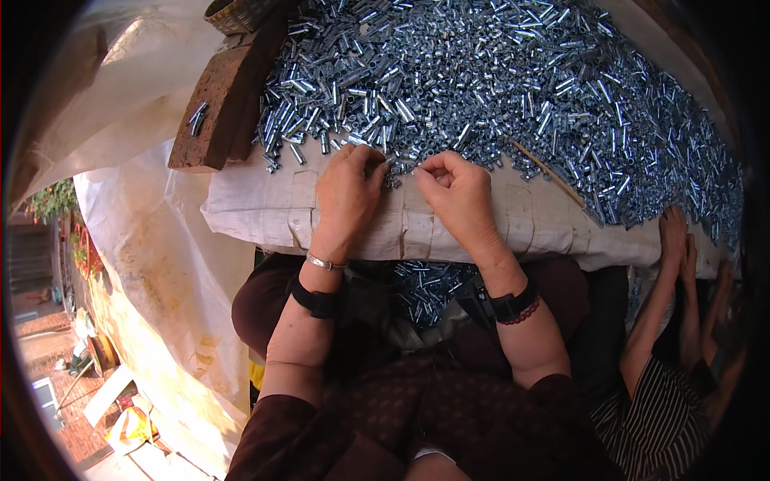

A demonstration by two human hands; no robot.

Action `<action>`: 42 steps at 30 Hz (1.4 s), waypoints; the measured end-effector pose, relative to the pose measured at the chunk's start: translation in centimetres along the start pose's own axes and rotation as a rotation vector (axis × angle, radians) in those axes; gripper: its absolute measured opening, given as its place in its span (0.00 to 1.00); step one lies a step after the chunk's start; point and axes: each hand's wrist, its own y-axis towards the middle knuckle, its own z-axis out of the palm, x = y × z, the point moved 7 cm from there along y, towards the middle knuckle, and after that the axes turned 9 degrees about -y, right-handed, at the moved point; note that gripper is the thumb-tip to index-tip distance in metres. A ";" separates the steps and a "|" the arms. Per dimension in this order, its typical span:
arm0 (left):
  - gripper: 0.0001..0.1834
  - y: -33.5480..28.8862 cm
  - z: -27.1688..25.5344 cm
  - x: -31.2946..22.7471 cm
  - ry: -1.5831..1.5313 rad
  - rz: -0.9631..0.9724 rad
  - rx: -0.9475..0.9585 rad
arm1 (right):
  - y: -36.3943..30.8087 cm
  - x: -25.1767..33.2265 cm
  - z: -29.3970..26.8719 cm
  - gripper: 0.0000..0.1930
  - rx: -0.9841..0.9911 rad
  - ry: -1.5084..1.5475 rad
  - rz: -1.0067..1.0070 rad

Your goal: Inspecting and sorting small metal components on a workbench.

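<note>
A wide heap of small shiny metal tubes [449, 76] covers the far part of a cloth-covered work surface [265, 196]. At the near edge of the heap, my left hand [350, 192] is closed, its thumb and fingertips together over several loose tubes; whatever it pinches is too small to make out. My right hand [465, 196] faces it a short gap away, thumb and forefinger pressed together in a pinch. Anything between those fingertips cannot be made out. A few short pieces lie on the cloth between the two hands.
A brick-like block [216, 120] with a few tubes on top borders the heap at left, below a woven basket [233, 14]. A thin stick [549, 172] lies at the heap's near edge. More tubes [429, 293] rest below, between my knees. Other people's hands [674, 228] work at right.
</note>
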 end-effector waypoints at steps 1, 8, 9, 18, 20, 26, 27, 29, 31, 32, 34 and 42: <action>0.09 0.1 0.1 -0.3 0.001 0.033 -0.004 | 0.0 -0.3 -0.2 0.05 -0.003 -0.002 0.000; 0.11 -0.8 0.1 -0.3 -0.713 -0.140 0.028 | 0.0 -0.9 -0.4 0.07 0.129 0.423 0.213; 0.13 -1.0 0.5 -0.4 -0.871 -0.246 0.093 | -0.1 -0.7 -0.3 0.07 0.168 0.471 0.238; 0.16 -2.2 2.2 0.4 -1.317 -0.607 0.149 | -0.4 0.0 0.2 0.08 0.247 0.609 0.242; 0.16 -2.4 2.5 0.6 -1.351 -0.628 0.167 | -0.5 0.0 0.3 0.08 0.248 0.617 0.252; 0.13 -2.4 1.8 -0.4 -1.251 -0.528 0.213 | -0.4 -0.4 -0.1 0.08 0.222 0.613 0.296; 0.13 -2.3 1.8 -0.8 -1.186 -0.472 0.247 | -0.4 -0.6 -0.2 0.08 0.216 0.633 0.314; 0.12 -2.3 1.7 -1.3 -1.121 -0.416 0.280 | -0.4 -0.8 -0.2 0.09 0.217 0.630 0.316; 0.13 -2.3 1.6 -1.3 -1.113 -0.412 0.277 | -0.4 -0.9 -0.1 0.09 0.219 0.628 0.317; 0.13 -2.3 1.6 -1.3 -1.113 -0.413 0.276 | -0.2 -0.7 -0.2 0.09 0.224 0.598 0.287; 0.13 -2.3 1.7 -1.0 -1.127 -0.433 0.266 | -0.2 -0.5 -0.1 0.09 0.229 0.567 0.257; 0.13 -2.4 2.2 -0.6 -1.126 -0.434 0.272 | -0.5 -0.3 0.0 0.09 0.207 0.466 0.203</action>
